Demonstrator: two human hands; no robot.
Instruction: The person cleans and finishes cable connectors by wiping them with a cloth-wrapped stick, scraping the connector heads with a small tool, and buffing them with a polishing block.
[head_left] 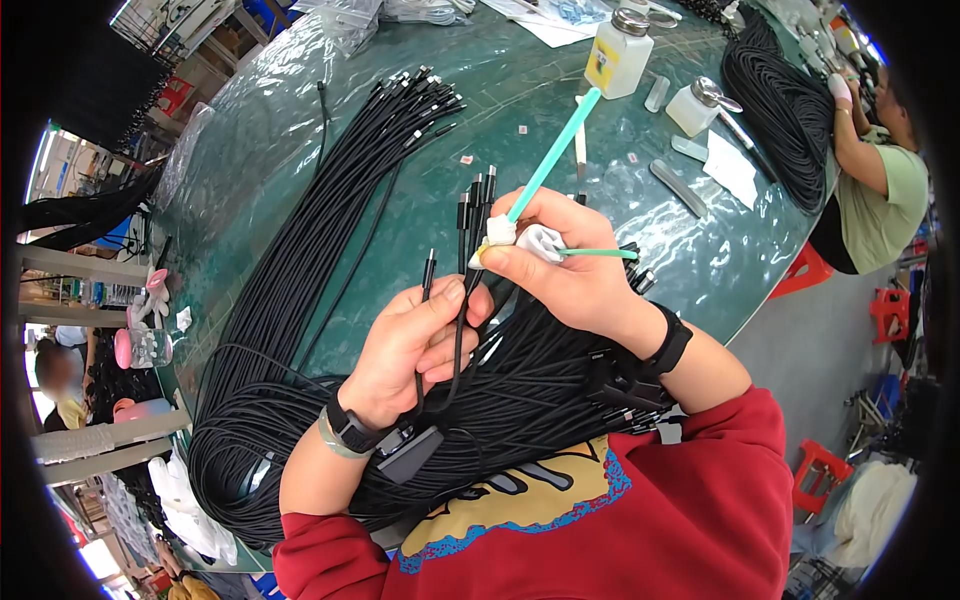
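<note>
My left hand (405, 345) is closed around several black cables (460, 345), their metal-tipped plugs (478, 200) pointing up. One plug (429, 268) stands apart from the others, left of the thumb. Close beside them, my right hand (575, 280) pinches a turquoise stick (553, 155) whose lower end meets a small white wad (500, 231) at the plugs. A crumpled white cloth (541, 242) and a second thin green stick (600, 253) are also in the right hand. Its fingers partly hide the cables behind.
A long bundle of black cables (330, 200) lies across the green table (560, 120), with more piled under my forearms. Two metal-capped bottles (618, 65) stand at the back. Another cable coil (775, 110) lies at the right, near a co-worker (885, 190). Red stools (822, 475) stand beyond.
</note>
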